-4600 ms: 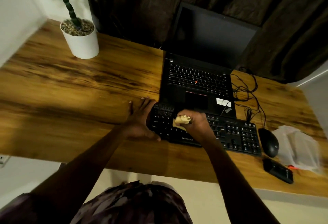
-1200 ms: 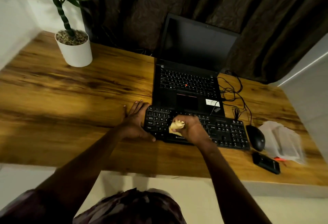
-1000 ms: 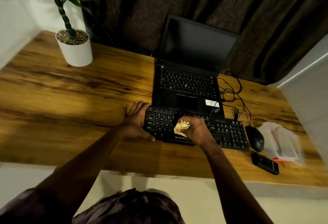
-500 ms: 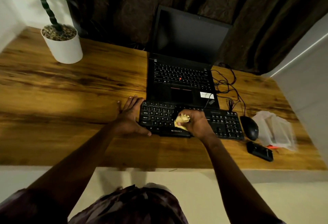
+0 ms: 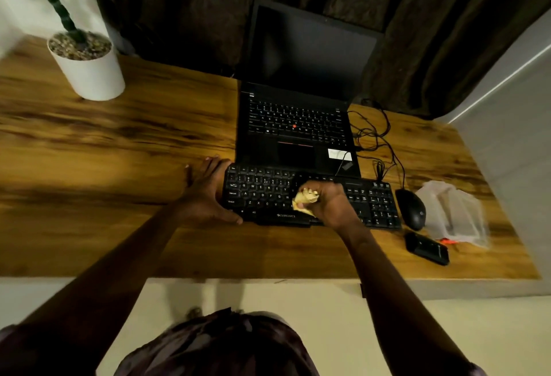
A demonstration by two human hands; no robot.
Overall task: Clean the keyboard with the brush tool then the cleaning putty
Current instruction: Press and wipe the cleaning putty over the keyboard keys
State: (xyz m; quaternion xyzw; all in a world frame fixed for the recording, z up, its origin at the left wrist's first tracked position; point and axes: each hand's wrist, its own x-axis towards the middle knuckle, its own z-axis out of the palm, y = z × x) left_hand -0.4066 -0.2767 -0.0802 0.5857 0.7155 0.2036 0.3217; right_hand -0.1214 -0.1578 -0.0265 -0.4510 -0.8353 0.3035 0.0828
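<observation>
Both hands are on the black keyboard [image 5: 262, 193], which lies on the wooden tabletop [image 5: 119, 152] right against the front of an open laptop [image 5: 295, 125]. The left hand [image 5: 205, 193] has its grip spread, thumb along the near edge and fingers flat by the left end, bracing the board. The right hand [image 5: 331, 205] has its grip curled round a pale yellow lump of cleaning putty [image 5: 304, 201] and holds it down on the keys near the middle of the letter block, just above the brand label. This looks like the putty stage, with the number pad and the keys to the right probably yet to be dabbed. The main risk is pressing too hard: soft putty could sink between the keys, tear on lifting and leave scraps behind, or a quick pull could pop a keycap loose. If the left hand eases off, the keyboard may slide or tip against the laptop. A wide sweep to the right could bump the mouse [image 5: 411, 210] just beside that end, or snag the loose cables [image 5: 375, 137] behind it. A small dark object [image 5: 426, 247] near the front edge might be the brush, but it is too dim to tell.
</observation>
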